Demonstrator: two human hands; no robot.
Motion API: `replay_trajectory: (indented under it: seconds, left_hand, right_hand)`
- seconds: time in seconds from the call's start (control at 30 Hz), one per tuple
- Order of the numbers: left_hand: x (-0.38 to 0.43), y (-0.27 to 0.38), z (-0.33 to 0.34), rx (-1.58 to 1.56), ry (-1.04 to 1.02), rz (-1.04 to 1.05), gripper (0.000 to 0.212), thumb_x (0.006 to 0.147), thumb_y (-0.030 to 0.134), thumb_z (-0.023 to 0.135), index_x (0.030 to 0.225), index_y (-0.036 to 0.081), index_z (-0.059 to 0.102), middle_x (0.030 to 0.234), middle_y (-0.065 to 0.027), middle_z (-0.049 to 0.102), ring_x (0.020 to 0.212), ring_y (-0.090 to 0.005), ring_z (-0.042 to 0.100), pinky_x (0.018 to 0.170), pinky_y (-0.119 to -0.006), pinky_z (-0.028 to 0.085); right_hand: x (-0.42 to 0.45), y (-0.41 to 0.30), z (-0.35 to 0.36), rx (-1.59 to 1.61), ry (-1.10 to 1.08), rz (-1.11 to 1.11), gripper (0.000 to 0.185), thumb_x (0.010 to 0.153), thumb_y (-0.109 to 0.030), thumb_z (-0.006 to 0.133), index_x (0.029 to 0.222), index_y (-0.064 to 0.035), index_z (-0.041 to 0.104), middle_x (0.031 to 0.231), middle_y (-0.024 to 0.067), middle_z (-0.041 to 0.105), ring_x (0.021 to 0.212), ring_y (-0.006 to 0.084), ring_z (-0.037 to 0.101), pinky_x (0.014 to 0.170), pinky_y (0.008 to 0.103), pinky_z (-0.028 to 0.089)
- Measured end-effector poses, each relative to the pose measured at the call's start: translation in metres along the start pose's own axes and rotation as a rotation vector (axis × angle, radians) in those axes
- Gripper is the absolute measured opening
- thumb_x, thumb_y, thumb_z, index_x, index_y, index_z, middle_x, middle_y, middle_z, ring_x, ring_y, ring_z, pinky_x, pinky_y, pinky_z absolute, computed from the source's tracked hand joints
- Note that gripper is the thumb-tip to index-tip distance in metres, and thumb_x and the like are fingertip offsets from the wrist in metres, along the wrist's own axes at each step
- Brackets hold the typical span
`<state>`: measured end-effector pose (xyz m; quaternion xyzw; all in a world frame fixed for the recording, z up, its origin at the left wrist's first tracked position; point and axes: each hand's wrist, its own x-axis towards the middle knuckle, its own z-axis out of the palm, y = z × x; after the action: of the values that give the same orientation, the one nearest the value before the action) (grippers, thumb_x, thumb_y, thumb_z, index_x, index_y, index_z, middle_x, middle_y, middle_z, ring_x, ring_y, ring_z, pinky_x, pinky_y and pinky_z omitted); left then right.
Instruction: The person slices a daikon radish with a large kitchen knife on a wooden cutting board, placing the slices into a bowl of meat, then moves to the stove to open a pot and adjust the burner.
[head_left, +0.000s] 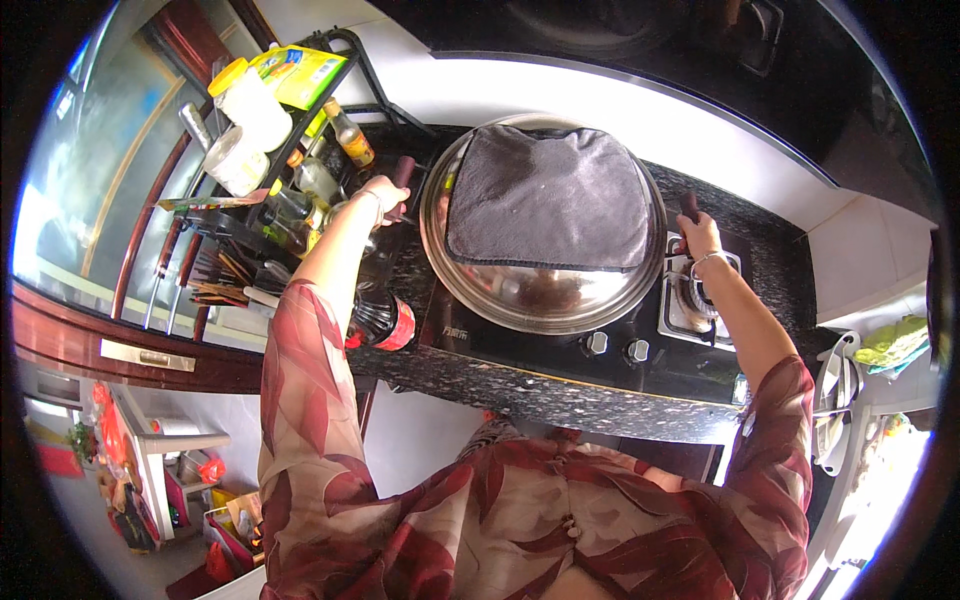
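Note:
A large, shiny stainless-steel domed lid (540, 296) rests on a wide pan over the left side of a black glass gas hob (510, 337). A grey plush cloth (551, 199) with dark edging is draped over the lid's top. To the left of the pan, my left hand (386, 199) is closed around a dark brown, handle-like piece (405, 171). On the other side, my right hand (699, 236) grips a similar dark brown handle-like piece (688, 202), above the right burner. Whether these pieces join the pan cannot be told.
A black rack (341, 67) with jars, a yellow packet and sauce bottles stands at left. Close to my left forearm is a dark bottle (394, 324) with a red label. The right burner (694, 296) has a bare pan support. A black range hood (637, 60) hangs above.

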<state>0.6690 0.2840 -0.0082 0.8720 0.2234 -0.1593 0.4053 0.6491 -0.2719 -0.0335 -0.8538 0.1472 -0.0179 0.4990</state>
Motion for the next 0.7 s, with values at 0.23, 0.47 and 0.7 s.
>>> replay_trajectory:
  seconds: [0.23, 0.47, 0.7]
  left_hand:
    - [-0.021, 0.024, -0.012, 0.508, 0.171, 0.395, 0.045, 0.081, 0.032, 0.066, 0.103, -0.007, 0.061, 0.098, -0.0253, 0.066, 0.094, -0.0364, 0.065, 0.08, -0.042, 0.052]
    - [-0.15, 0.068, -0.037, 0.182, 0.235, 0.796, 0.041, 0.087, 0.022, 0.062, 0.119, -0.002, 0.053, 0.114, -0.0221, 0.061, 0.107, -0.0316, 0.06, 0.091, -0.037, 0.047]
    - [-0.318, 0.007, 0.032, -0.161, -0.267, 0.928, 0.028, 0.086, 0.006, 0.063, 0.113, 0.003, 0.059, 0.106, -0.0099, 0.065, 0.095, -0.0166, 0.064, 0.082, -0.03, 0.051]
  right_hand:
    - [-0.022, -0.088, -0.006, -0.563, 0.214, -0.544, 0.057, 0.087, -0.041, 0.059, 0.125, -0.0001, 0.048, 0.121, 0.0256, 0.052, 0.106, 0.0405, 0.057, 0.089, 0.045, 0.049]
    - [-0.109, -0.222, 0.102, -0.976, -0.139, -0.991, 0.068, 0.085, -0.052, 0.056, 0.135, -0.0084, 0.043, 0.131, 0.0218, 0.046, 0.119, 0.0363, 0.05, 0.098, 0.0443, 0.042]
    - [-0.092, -0.226, 0.127, -1.101, -0.334, -0.847, 0.07, 0.088, -0.052, 0.05, 0.138, -0.0036, 0.038, 0.123, 0.024, 0.053, 0.105, 0.033, 0.06, 0.086, 0.0455, 0.05]
